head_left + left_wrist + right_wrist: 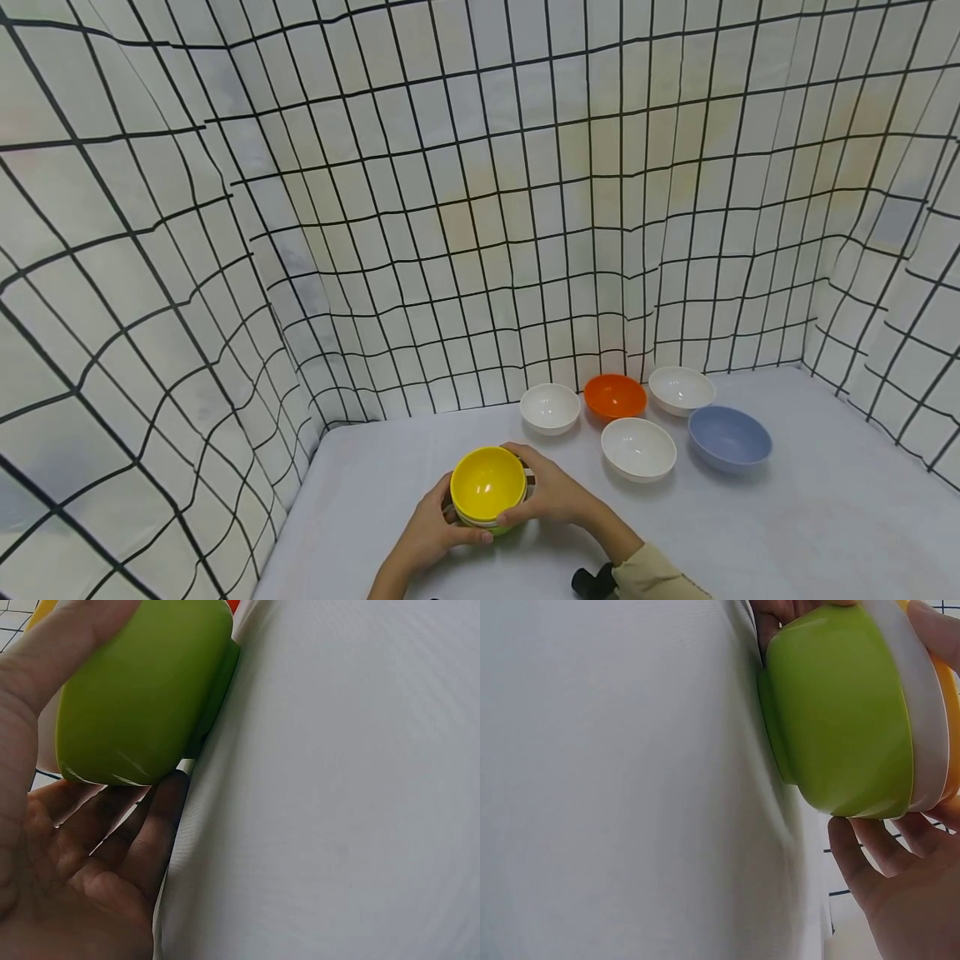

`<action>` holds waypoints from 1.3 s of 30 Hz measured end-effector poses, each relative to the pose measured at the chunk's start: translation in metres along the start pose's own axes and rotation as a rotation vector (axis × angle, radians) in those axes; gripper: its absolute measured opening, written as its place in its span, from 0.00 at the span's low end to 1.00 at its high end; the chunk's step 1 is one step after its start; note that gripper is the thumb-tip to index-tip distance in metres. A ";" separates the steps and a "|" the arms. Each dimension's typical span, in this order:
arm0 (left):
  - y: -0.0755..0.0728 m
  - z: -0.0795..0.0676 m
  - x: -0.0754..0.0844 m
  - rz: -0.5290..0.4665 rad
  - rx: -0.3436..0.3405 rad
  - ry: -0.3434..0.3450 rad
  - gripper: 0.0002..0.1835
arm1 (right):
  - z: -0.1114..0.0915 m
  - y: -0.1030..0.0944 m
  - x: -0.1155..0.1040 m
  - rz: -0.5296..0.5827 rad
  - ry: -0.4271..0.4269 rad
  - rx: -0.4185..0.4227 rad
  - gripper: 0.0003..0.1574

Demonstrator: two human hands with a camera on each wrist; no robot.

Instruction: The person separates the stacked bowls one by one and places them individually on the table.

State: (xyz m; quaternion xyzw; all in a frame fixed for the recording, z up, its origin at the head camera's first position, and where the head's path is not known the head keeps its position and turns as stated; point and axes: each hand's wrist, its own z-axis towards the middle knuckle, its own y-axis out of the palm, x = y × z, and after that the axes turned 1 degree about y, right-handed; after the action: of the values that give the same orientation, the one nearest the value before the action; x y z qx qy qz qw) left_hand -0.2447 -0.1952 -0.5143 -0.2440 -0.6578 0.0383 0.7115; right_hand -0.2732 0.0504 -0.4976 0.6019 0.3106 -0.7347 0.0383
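Three nested bowls stand on the white-covered table: a yellow bowl (487,482) on top, a white bowl (924,712) in the middle and a green bowl (142,697) at the bottom. My left hand (437,527) holds the stack from the left, its thumb across the near side of the green bowl and its fingers round the other side. From the right, my right hand (553,492) grips the same stack, its thumb at the yellow bowl's near side. In the right wrist view its fingertips (841,829) touch the stack's side near the rims. The green bowl's base is right at the cloth.
Behind and right of the stack are a white bowl (550,410), an orange bowl (615,398), another white bowl (681,392), a nearer white bowl (637,452) and a blue bowl (729,439). White sheets with black grid lines (480,208) enclose the table. A black object (592,582) sits by the right sleeve.
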 end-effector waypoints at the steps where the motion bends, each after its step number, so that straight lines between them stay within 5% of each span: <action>1: 0.000 0.000 0.000 0.001 0.000 0.000 0.57 | 0.000 0.000 0.000 0.001 -0.001 0.002 0.61; 39: 0.000 0.001 -0.002 -0.001 0.001 -0.006 0.58 | 0.003 0.005 0.002 -0.111 -0.076 0.103 0.55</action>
State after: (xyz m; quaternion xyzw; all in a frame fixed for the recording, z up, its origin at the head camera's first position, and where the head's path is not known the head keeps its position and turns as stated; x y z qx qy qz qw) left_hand -0.2460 -0.1958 -0.5158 -0.2433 -0.6599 0.0391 0.7098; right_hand -0.2742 0.0458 -0.5012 0.5564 0.3036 -0.7732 -0.0217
